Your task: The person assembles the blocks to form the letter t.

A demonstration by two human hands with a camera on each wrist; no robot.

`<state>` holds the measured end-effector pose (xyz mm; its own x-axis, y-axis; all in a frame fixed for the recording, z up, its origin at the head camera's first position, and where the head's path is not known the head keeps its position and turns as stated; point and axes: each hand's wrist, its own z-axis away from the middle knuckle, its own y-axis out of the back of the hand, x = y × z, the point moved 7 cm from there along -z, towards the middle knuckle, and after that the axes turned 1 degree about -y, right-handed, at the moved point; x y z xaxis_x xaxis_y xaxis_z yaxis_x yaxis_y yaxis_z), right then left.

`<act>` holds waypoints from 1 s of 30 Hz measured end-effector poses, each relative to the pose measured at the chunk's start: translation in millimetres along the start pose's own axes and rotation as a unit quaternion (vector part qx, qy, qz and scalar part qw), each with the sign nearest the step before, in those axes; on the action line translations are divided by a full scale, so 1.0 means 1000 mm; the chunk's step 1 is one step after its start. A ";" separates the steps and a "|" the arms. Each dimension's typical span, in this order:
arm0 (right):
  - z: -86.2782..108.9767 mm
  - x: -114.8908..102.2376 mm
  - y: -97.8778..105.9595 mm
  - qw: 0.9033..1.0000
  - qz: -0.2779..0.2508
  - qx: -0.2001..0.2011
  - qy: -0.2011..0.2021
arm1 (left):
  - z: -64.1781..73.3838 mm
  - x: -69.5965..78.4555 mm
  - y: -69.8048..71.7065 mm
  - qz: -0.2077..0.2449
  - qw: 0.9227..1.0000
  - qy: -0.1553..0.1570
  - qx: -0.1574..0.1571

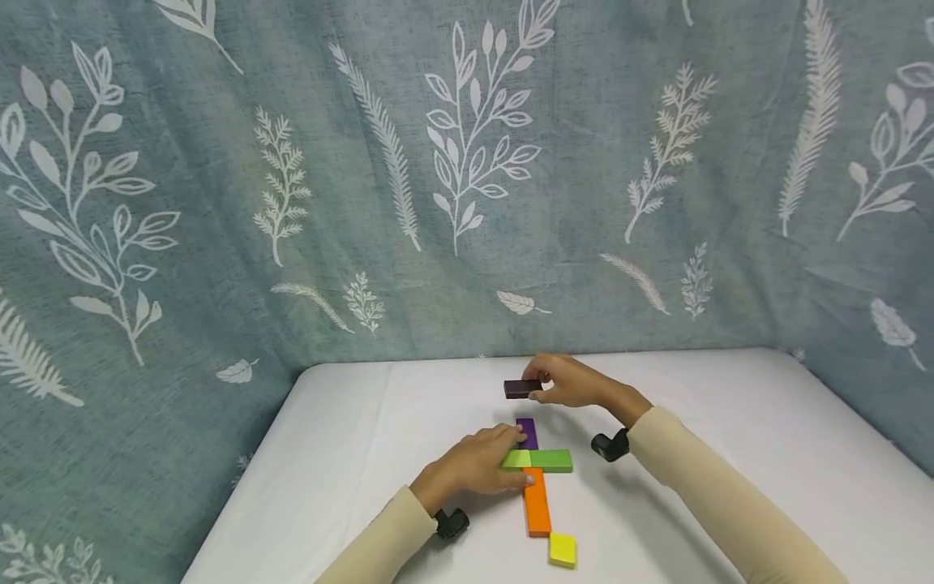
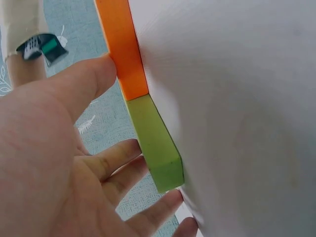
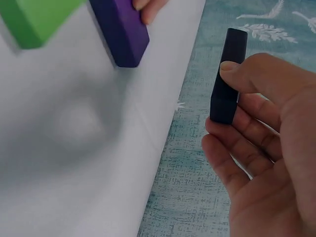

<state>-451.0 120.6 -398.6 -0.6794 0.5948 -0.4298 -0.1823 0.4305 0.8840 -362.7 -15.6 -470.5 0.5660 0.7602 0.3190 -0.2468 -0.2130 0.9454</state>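
Note:
My right hand (image 1: 567,381) pinches a dark brown block (image 1: 516,390) between thumb and fingers, raised near the table's far edge. The same dark block (image 3: 230,74) shows in the right wrist view, thumb on its face and fingers behind. My left hand (image 1: 474,461) lies over a row of flat blocks with its fingers spread. Its thumb touches the orange block (image 2: 126,49), and its fingertips are along the light green block (image 2: 155,138). A fingertip of that hand is at the purple block (image 3: 118,29). A green block (image 1: 551,461) extends rightward from the light green one.
A yellow block (image 1: 563,550) sits at the near end of the orange block. The white tabletop (image 1: 350,454) surrounds the blocks, and a patterned blue-green cloth (image 1: 467,300) hangs behind it. A black wrist camera (image 1: 610,445) is on the right wrist, another (image 1: 452,524) on the left.

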 end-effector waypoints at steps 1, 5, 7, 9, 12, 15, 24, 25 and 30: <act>0.003 -0.001 -0.001 1.000 -0.002 0.000 0.000 | 0.000 -0.001 0.000 0.000 1.000 0.000 0.000; 0.013 -0.008 0.000 1.000 -0.003 0.003 0.010 | 0.001 -0.002 0.000 0.002 1.000 0.000 0.000; 0.018 -0.013 0.001 1.000 -0.007 0.000 0.014 | 0.001 -0.001 0.001 0.002 1.000 -0.003 0.003; 0.024 -0.018 0.001 1.000 -0.005 -0.003 0.021 | 0.000 -0.001 0.002 0.002 1.000 -0.005 0.005; 0.035 -0.023 0.000 1.000 -0.008 -0.009 0.022 | 0.000 0.000 0.003 0.005 1.000 -0.005 0.003; 0.047 -0.026 -0.001 1.000 -0.006 -0.012 0.023 | 0.001 0.002 0.003 0.008 1.000 -0.005 0.000; 0.081 -0.037 -0.003 0.999 -0.007 -0.002 0.050 | 0.002 0.005 -0.001 0.013 1.000 -0.002 -0.001; 0.084 -0.038 -0.003 0.999 -0.006 -0.003 0.049 | 0.002 0.004 -0.002 0.011 1.000 -0.003 0.001; 0.099 -0.046 -0.001 0.999 -0.001 -0.011 0.040 | 0.002 0.004 -0.001 0.009 1.000 -0.006 0.009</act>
<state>-349.7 160.0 -397.6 -0.7339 0.5369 -0.4161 -0.1980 0.4168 0.8872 -359.4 -13.8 -469.8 0.5714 0.7481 0.3374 -0.2426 -0.2388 0.9403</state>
